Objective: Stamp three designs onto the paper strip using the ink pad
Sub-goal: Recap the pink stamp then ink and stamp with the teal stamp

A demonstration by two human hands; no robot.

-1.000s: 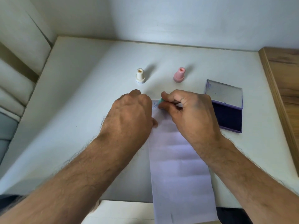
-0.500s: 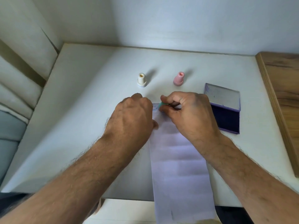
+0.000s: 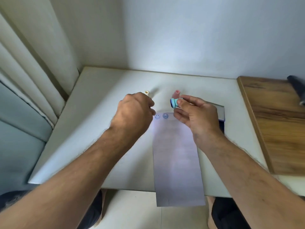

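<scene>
A long white paper strip point(image 3: 177, 159) lies on the white table point(image 3: 102, 129) and hangs over its near edge. Two blue smiley prints point(image 3: 161, 116) sit side by side at the strip's far end. My right hand point(image 3: 196, 118) holds a small teal stamp point(image 3: 174, 103) above the strip's far right corner, its inked face turned left. My left hand point(image 3: 133, 116) hovers with curled fingers over the strip's far left edge, holding nothing visible. A cream stamp point(image 3: 147, 92) and a pink stamp point(image 3: 177, 93) stand behind the hands. The ink pad point(image 3: 221, 113) lies open, mostly hidden by my right hand.
A wooden board point(image 3: 277, 123) adjoins the table on the right, with a dark object point(image 3: 297, 86) at its far end. A wall runs behind the table and curtain folds hang at the left. My knees show below the near edge.
My right hand has lifted the teal stamp off the paper, uncovering a second smiley print beside the first. My left hand has risen slightly. The camera has tilted upward.
</scene>
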